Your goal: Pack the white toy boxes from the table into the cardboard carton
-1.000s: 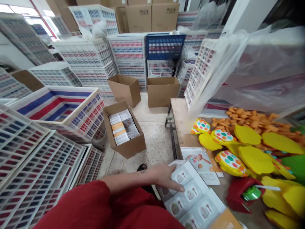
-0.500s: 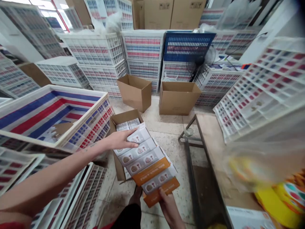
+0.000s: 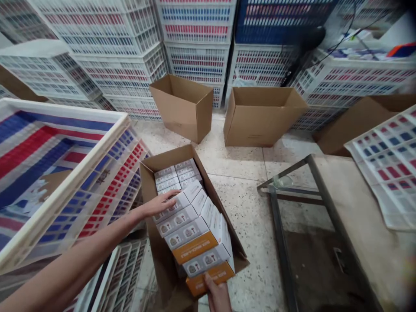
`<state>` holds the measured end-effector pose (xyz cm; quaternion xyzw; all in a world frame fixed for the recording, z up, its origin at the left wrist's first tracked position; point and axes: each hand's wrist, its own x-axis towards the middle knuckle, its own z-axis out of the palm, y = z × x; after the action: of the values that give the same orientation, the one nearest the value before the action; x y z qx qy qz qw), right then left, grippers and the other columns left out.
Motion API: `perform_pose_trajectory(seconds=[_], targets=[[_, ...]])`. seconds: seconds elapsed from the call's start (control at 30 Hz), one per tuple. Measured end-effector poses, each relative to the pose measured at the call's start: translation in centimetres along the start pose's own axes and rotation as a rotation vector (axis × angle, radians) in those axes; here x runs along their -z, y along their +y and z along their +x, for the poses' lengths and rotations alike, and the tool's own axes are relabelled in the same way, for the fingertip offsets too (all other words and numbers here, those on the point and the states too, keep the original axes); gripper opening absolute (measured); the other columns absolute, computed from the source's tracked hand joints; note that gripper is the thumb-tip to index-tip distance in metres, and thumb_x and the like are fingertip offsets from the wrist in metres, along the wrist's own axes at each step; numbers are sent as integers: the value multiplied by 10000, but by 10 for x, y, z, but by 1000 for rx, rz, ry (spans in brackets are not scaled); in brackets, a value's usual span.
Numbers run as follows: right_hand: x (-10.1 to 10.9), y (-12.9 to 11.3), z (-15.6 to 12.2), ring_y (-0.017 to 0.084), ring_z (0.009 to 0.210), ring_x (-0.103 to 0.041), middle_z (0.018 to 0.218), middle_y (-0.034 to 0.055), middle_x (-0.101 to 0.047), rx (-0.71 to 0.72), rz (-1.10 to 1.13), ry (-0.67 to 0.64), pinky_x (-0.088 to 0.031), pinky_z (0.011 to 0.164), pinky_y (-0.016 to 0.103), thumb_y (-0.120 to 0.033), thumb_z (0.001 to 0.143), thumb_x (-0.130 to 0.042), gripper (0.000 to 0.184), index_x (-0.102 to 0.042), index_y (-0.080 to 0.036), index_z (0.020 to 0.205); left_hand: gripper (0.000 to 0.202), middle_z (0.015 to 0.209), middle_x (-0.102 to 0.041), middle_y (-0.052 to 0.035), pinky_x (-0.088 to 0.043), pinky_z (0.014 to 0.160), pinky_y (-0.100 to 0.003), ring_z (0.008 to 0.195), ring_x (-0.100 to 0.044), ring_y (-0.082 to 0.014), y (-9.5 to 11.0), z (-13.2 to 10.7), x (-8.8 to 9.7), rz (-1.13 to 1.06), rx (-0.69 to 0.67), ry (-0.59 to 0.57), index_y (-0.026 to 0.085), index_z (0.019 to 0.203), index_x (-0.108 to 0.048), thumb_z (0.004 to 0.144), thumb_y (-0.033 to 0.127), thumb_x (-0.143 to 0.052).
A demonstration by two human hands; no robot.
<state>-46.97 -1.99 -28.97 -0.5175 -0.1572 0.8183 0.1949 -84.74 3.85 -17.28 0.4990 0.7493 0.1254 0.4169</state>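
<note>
Lower centre of frame: my left grip [image 3: 162, 203] clamped on the far end and my right grip [image 3: 217, 295] on the near end of a row of small boxes [image 3: 191, 232], held over the open carton [image 3: 152, 167] on the floor [image 3: 247, 203].

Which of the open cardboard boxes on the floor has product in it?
The nearest carton, by the striped crate, where both hands press a row of small boxes. The two cartons behind it look empty.
</note>
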Motion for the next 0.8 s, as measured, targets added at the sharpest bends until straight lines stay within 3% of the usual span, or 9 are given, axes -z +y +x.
perform_pose_trajectory(seconds=[0.27, 0.47, 0.63, 0.8], targets=[[8, 8, 47, 341, 1001, -714, 968, 96, -782, -81, 17, 81, -543, 923, 479, -430, 413, -997, 961, -668, -202, 1287, 824, 1471, -577, -108, -455, 1075, -324, 1292, -571, -274, -48, 73, -35, -127, 15, -51, 156, 1441, -484, 936, 747, -209], [10, 12, 63, 315, 939, -728, 937, 69, -786, -95, 61, 248, -553, 895, 455, -496, 430, -981, 902, -687, -207, 1232, 749, 1445, -595, -113, -463, 1054, -375, 1228, -607, -269, -60, 112, -54, -179, 41, -117, 182, 1447, -493, 960, 721, -307], [4, -10, 76, 339, 1044, -703, 984, 82, -787, -192, 0, 216, -557, 869, 452, -432, 363, -999, 941, -690, -229, 1229, 647, 1373, -618, -130, -450, 1065, -502, 1205, -615, -277, -65, 148, -58, -215, 52, -144, 173, 1372, -553, 995, 667, -375], [2, -13, 82, 335, 1025, -713, 1012, 82, -787, -191, 55, 222, -562, 863, 452, -356, 386, -1003, 920, -683, -230, 1240, 648, 1286, -661, -116, -457, 1046, -483, 1146, -635, -264, -72, 167, -57, -226, 48, -176, 172, 1304, -593, 983, 690, -374]])
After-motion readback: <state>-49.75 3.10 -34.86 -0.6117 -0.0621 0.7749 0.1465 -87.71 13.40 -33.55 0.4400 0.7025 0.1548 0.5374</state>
